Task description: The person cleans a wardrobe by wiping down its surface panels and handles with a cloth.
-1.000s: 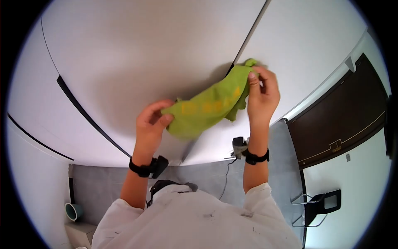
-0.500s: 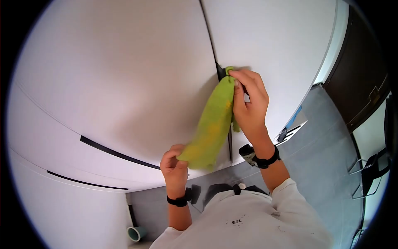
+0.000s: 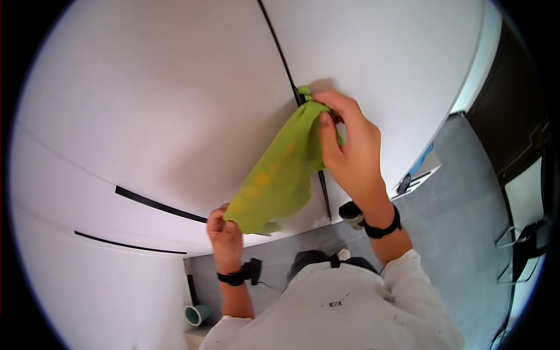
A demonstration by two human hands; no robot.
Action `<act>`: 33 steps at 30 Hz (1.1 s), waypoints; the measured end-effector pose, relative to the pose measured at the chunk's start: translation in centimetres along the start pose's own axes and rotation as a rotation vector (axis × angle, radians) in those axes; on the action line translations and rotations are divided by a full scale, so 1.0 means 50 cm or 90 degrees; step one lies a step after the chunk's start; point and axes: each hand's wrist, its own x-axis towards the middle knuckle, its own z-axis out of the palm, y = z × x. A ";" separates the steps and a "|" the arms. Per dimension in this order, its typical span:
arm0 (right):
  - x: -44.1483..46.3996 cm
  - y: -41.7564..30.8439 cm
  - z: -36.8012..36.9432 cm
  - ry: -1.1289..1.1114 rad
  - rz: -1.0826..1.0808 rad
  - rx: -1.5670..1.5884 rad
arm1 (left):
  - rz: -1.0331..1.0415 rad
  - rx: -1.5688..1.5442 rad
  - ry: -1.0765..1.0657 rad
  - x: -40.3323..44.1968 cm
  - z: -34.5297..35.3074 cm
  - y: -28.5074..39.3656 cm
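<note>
Since the previous frame, we have swung the green cloth (image 3: pixel 268 175) leftward at its lower end and fanned it wider before the white cabinet (image 3: pixel 192 111), across its dark seam (image 3: pixel 281 49). Our left hand (image 3: pixel 226 233) pinches the lower corner; our right hand (image 3: pixel 354 143) grips the top, some fingertips hidden. Grey floor (image 3: pixel 449 233) stretches rightward; the brown door (image 3: pixel 510 125) is cut off.

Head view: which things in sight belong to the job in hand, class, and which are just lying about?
Belong to the job:
green cloth with yellow print
left hand and right hand, both gripping it
smooth white panels behind it, probably

Just lying about:
round teal tub
black chair with metal legs
</note>
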 end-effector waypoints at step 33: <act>-0.222 0.267 -0.004 -0.133 0.350 -0.099 | -0.315 0.211 -0.033 -0.023 -0.096 -0.095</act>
